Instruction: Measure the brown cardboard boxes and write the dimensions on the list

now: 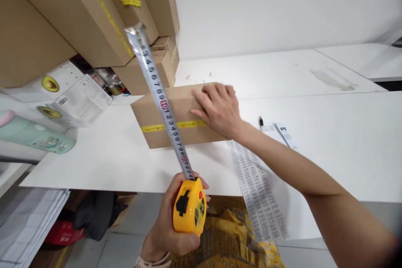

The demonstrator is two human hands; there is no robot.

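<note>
My left hand [169,217] is wrapped round a yellow tape measure [189,211] in front of the white table's near edge. Its metal blade [158,92] sticks out forward, tilted up to the left, and crosses in front of a brown cardboard box [185,109]. Numbers up to the low twenties show on the blade. The box lies on the table with a strip of yellow tape along its side. My right hand [220,109] rests on the right part of the box, its fingers bent over the upper face; the fingertips at the far side are partly hidden.
Larger cardboard boxes [78,12] are stacked at the back left. Below them are white cartons with avocado pictures [81,100] and a pale green bottle [34,134]. Printed sheets [260,192], a black pen [261,121] and a white table [329,146] are at the right.
</note>
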